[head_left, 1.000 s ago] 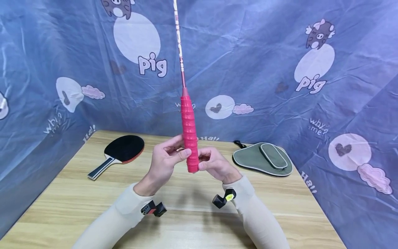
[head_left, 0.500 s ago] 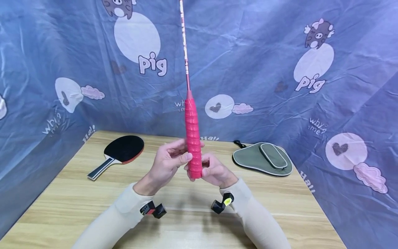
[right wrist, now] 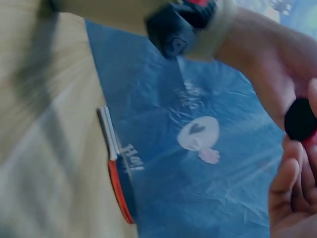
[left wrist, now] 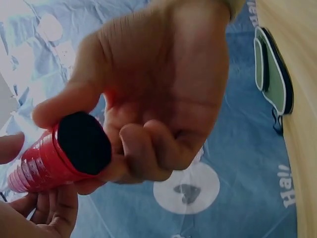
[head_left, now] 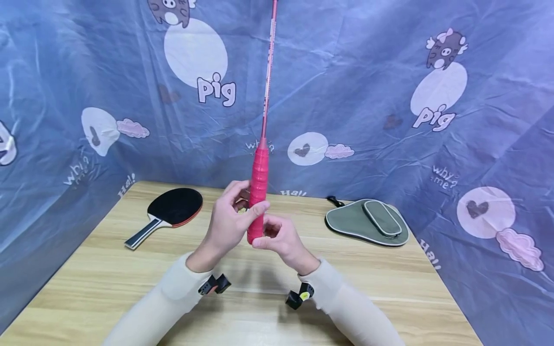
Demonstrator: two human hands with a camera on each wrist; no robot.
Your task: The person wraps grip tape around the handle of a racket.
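A badminton racket [head_left: 259,175] with a ribbed pinkish-red grip stands nearly upright between the hands, its thin shaft leaning slightly right. The racket's head lies outside the head view. My left hand [head_left: 226,218] grips the handle from the left, thumb across its front. Lower down, my right hand [head_left: 283,240] pinches the handle near the butt from the right. In the left wrist view the dark butt end [left wrist: 84,144] faces the camera, and the right hand's other fingers [left wrist: 148,148] are curled beside it. Some fingers behind the grip are hidden in the head view.
A black-and-red table tennis bat [head_left: 173,209] lies at the left on the wooden table [head_left: 255,307]. A green paddle case [head_left: 368,222] with a zipped pocket lies at the right. Blue cloth [head_left: 359,96] printed with pigs encloses the table's back and sides.
The racket has swung from leaning left to leaning right, while its butt has shifted left. Both hands keep hold of the handle; the right hand has moved left with it.
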